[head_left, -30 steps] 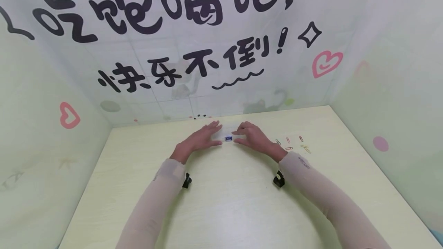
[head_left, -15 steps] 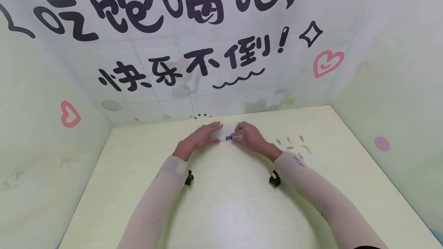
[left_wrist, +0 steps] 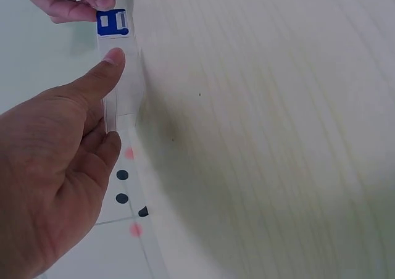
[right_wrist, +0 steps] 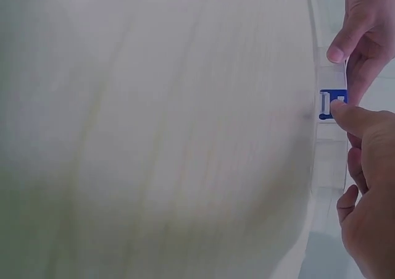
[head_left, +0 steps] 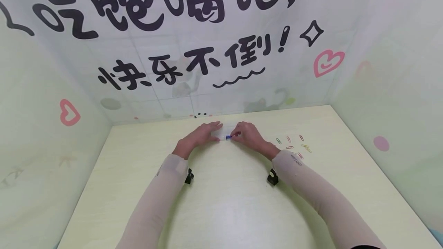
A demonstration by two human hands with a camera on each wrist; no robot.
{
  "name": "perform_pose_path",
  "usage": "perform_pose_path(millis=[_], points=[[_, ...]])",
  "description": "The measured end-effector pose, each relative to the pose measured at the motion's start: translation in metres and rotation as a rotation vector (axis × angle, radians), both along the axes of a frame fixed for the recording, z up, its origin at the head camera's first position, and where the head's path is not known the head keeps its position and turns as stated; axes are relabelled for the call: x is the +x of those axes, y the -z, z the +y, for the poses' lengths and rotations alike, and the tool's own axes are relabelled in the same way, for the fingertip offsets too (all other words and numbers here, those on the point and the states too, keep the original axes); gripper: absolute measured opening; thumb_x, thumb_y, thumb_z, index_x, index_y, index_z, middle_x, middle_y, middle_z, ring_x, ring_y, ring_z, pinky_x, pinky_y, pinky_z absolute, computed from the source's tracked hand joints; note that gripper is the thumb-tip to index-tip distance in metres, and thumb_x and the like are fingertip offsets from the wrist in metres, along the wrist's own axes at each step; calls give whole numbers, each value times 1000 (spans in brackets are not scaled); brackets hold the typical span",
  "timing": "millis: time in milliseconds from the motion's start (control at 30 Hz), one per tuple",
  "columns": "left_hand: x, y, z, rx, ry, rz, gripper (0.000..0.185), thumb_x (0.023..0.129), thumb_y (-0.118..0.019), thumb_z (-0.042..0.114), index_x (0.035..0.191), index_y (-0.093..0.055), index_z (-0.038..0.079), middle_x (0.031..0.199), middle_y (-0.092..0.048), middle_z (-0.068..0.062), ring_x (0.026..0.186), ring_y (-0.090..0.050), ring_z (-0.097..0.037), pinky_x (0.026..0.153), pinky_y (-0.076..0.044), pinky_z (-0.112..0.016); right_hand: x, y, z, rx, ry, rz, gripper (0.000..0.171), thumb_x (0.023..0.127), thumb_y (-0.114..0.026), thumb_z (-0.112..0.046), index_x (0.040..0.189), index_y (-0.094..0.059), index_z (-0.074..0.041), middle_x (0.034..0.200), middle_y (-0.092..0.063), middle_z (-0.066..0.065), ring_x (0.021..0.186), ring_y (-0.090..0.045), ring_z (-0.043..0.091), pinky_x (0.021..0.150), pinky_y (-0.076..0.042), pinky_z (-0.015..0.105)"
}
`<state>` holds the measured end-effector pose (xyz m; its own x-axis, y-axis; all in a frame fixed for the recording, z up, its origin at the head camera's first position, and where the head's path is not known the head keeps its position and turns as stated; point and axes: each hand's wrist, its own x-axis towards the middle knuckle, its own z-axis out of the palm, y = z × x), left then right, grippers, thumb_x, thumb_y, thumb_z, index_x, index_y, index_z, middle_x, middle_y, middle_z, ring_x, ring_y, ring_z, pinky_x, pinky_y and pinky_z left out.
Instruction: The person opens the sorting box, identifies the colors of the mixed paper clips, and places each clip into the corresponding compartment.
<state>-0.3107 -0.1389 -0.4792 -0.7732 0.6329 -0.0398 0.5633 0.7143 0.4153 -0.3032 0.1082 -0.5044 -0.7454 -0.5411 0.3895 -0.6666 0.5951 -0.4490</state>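
A clear plastic box [head_left: 225, 130] with a blue latch [left_wrist: 113, 23] on its front stands near the table's back edge. My left hand [head_left: 200, 135] grips the box's left end. In the left wrist view, its thumb lies along the front of the box and its fingers curl around behind. My right hand [head_left: 250, 135] is at the latch, fingers bent. The right wrist view shows its thumb [right_wrist: 345, 110] pressed on the blue latch, with the fingers behind the box. What the box contains does not show.
Several paper clips lie to the right of my right hand, among them a green clip [head_left: 278, 141], a red clip [head_left: 289, 147] and yellow clips [head_left: 306, 148]. A printed wall sheet [head_left: 221, 103] rises right behind the table [head_left: 228, 199], with side panels left and right.
My right hand has shifted left onto the latch, its fingers curling in. The right forearm has moved left too, uncovering more clips. The left hand keeps its place on the box.
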Motion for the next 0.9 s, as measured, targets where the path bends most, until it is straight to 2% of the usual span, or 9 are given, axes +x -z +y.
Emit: perform_pose_path(millis=[167,500,733,900], points=[[0,0,0,-9,-10,-5,67,102,-72,19,158,-43,-2,165,-40,-25,151,-40,-43,127,-31,-50,-2,0,-4,-28,25,-63,7,85,-87,-2,90,-84,-6,87,-79,6,78,-71,19,75,-59,31],[-3,3,1,16,-3,2,67,100,-74,17,156,-44,-4,162,-44,-27,151,-41,-43,127,-33,-50,-4,-2,-2,-54,4,-122,6,85,-86,1,88,-85,-4,84,-78,6,73,-66,15,68,-53,24],[-1,-2,2,-1,-25,-23,67,101,-73,18,158,-43,-3,163,-42,-26,152,-40,-42,127,-33,-50,-2,-4,-1,70,-63,-32,7,83,-85,-1,85,-85,-7,79,-76,3,73,-64,14,71,-54,26],[-1,-4,1,0,-41,-42,68,101,-74,18,159,-43,0,165,-41,-24,153,-39,-41,128,-32,-49,1,-4,0,108,-91,5,5,83,-87,-4,86,-85,-8,80,-76,3,75,-65,16,71,-55,27]])
